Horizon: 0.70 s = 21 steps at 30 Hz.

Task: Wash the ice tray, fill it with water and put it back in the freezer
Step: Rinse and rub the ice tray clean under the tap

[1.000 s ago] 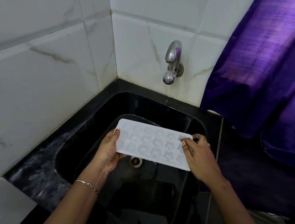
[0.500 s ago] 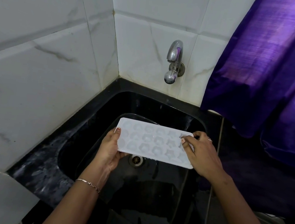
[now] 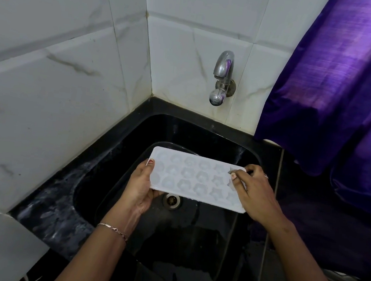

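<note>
White marbled tiles (image 3: pixel 56 107) close the corner in front of us, with a purple curtain (image 3: pixel 338 88) hanging at the right and a chrome tap (image 3: pixel 221 77) on the back wall. Below it a black sink (image 3: pixel 117 162) is sunk in the dark worktop (image 3: pixel 53 215). We hold the white tray (image 3: pixel 194 178) over the sink, above the drain (image 3: pixel 171 200), cavities up, below and in front of the tap. Our left hand (image 3: pixel 139 188) grips its left end, thumb on the top edge and fingers underneath. Our right hand (image 3: pixel 254 194) pinches the right end, thumb on top. A thin bracelet (image 3: pixel 113 229) circles the left wrist.
</note>
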Motion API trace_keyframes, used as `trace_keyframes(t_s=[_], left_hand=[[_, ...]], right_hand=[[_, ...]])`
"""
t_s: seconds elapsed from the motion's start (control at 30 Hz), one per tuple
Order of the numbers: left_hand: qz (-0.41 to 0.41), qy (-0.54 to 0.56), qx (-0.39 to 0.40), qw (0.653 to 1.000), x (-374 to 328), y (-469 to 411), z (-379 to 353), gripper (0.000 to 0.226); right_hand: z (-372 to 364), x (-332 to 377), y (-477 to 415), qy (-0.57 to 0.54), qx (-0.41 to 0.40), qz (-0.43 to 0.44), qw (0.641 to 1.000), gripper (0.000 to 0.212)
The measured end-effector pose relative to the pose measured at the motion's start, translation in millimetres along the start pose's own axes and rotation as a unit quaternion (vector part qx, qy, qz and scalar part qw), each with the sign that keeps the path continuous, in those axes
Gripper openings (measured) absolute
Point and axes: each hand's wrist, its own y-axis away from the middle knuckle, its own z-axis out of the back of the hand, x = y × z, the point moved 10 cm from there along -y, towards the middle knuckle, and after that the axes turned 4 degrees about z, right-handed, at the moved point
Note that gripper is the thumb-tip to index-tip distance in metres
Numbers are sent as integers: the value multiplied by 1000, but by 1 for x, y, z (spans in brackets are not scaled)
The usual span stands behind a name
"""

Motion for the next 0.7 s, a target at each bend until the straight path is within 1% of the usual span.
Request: trace_keyframes(t_s=[0.23, 0.37, 0.53, 0.7], left_hand=[[-13, -20, 10, 1000, -1, 1, -5, 24], [-17, -21, 16, 999, -3, 2, -6, 26], [-17, -23, 15, 999, 0, 3, -9, 23], [-12, -23, 7, 1000, 0, 1, -6, 23]], right_hand=[[1, -2, 2, -3, -13, -13, 1000, 34], [0, -3, 4, 2, -2, -14, 1000, 34], [-2, 0, 5, -29, 5, -20, 999, 27], [4, 10, 4, -12, 17, -1, 1000, 35]])
